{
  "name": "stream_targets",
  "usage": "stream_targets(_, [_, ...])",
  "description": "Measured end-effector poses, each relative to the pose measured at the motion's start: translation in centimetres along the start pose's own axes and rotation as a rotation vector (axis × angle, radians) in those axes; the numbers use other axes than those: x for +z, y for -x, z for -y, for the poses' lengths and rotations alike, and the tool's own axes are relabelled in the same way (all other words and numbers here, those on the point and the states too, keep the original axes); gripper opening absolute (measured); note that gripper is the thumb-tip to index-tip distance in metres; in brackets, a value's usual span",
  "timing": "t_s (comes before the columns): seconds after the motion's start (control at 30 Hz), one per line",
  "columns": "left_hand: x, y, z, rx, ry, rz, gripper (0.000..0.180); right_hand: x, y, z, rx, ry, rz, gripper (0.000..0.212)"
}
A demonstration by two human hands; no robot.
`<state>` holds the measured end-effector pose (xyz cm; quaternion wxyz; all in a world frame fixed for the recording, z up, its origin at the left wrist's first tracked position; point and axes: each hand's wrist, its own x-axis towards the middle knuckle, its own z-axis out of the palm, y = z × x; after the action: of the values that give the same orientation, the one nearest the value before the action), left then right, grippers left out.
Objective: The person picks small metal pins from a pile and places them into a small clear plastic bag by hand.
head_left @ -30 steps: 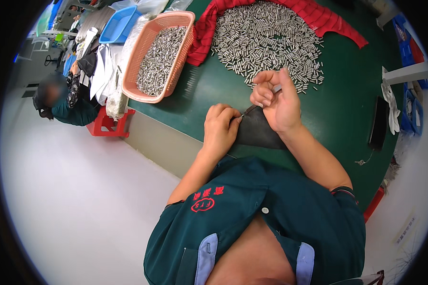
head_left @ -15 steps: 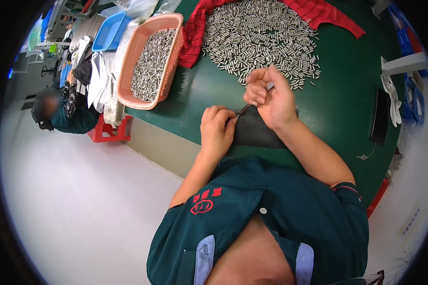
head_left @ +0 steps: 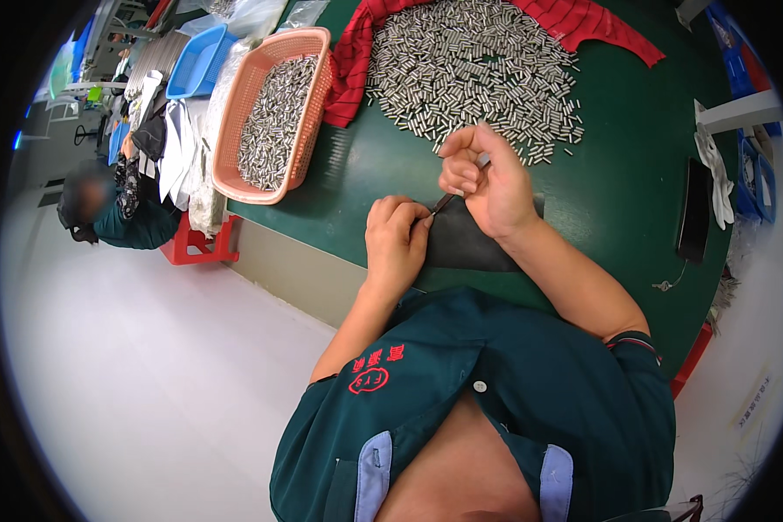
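My left hand is closed in a pinch over the near side of the table, its wrist by the table edge. Whatever sits between its thumb and fingertips is too small to make out. My right hand is closed around a thin, dark, stick-like tool, palm turned up. The tool slants down to the left, and its tip meets the left fingertips. Under both hands lies a black mat. Just beyond the right hand spreads a large heap of small silver metal cylinders.
A pink plastic basket with more cylinders stands at the left. Red striped cloth borders the heap on the green table. A black flat object and white glove-like cloth lie right. Another person sits far left.
My right hand has shifted slightly left, toward the left hand, and less of the tool shows between them. The left hand keeps its pinch in nearly the same place.
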<state>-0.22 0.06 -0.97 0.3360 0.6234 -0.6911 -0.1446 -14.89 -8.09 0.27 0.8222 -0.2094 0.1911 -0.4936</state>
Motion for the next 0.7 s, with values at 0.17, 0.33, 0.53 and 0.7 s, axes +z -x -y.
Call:
stream_targets(0.17, [0.5, 0.3, 0.4, 0.004, 0.015, -0.043, 0.011, 0.3, 0.2, -0.6, -0.033, 0.091, 0.018, 0.039])
stream_targets(0.33, [0.8, 0.3, 0.4, -0.009, 0.02, -0.052, 0.011, 0.7, 0.4, -0.9, -0.055, 0.218, 0.039, 0.038])
stream_targets(0.53, [0.8, 0.3, 0.5, -0.007, 0.025, -0.063, 0.011, 0.8, 1.0, -1.4, -0.094, 0.326, 0.087, 0.038])
stream_targets(0.7, [0.6, 0.2, 0.5, -0.042, 0.032, -0.037, 0.01, 0.6, 0.7, -1.1, -0.06, 0.215, 0.091, 0.038])
